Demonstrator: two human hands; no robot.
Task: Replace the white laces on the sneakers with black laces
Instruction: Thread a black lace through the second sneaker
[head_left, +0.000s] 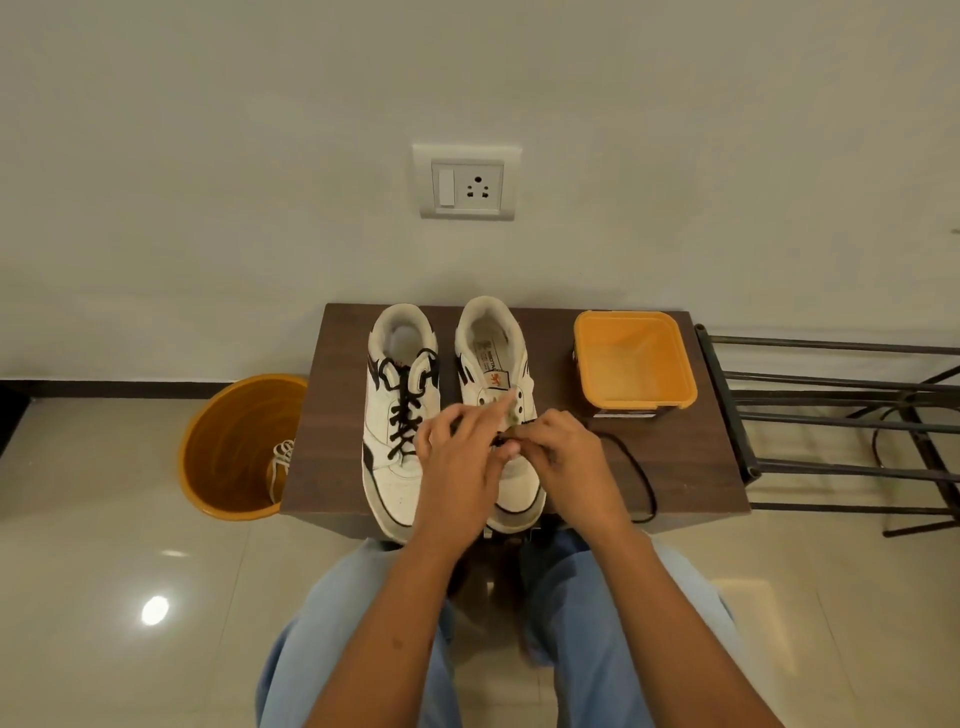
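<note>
On the floor at the far left stands an orange bucket (236, 447) with a white lace (280, 460) lying inside it against its right wall. Just beside it is the dark wood surface (332, 415), carrying a pair of white sneakers with toes toward the person. The left sneaker (397, 415) is fully threaded with a black lace (408, 405). The left hand (457, 467) hovers over the right sneaker (498, 364), fingers curled and pinching a black lace end at the lower eyelets. The right hand (563, 457) meets it there, fingertips pinching the same loose black lace (641, 478), which loops over the surface to the right. Farther back sits an orange square container (634, 358), and a black metal rack (831, 410) stands at the far right.
</note>
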